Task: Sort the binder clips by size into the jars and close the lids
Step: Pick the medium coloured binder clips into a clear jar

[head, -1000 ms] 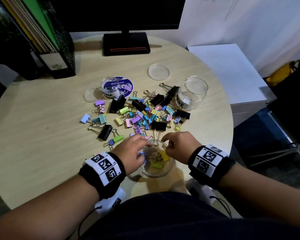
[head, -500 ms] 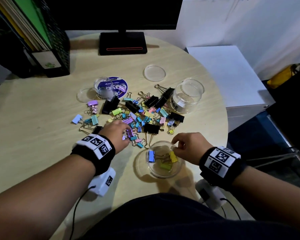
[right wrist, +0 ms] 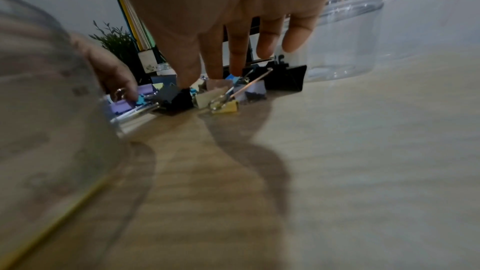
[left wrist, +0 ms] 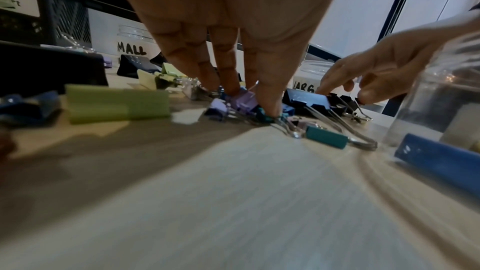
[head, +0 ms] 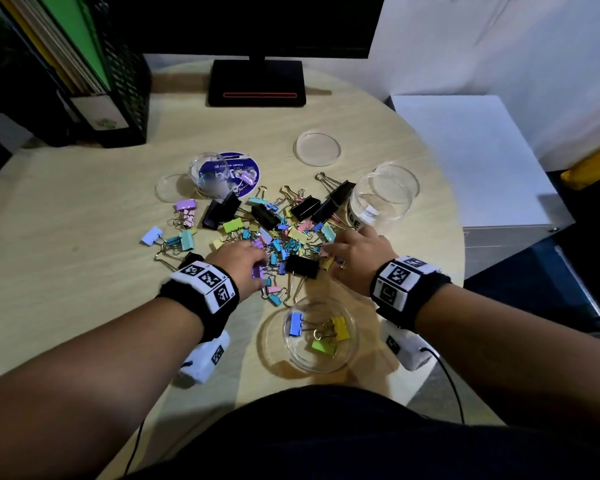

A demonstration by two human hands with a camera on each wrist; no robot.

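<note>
Our right hand (head: 359, 256) has left the near jar (head: 321, 336); both hands, left (head: 243, 265) included, fingers extended, probe springy light binder clips (head: 278, 237), best pinched by bodies.

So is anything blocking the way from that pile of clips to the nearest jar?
Nothing visible does. The near jar stands open, lid off, just toward the person from the pile of binder clips. Both the left hand and right hand have fingers down in the pile itself.
</note>
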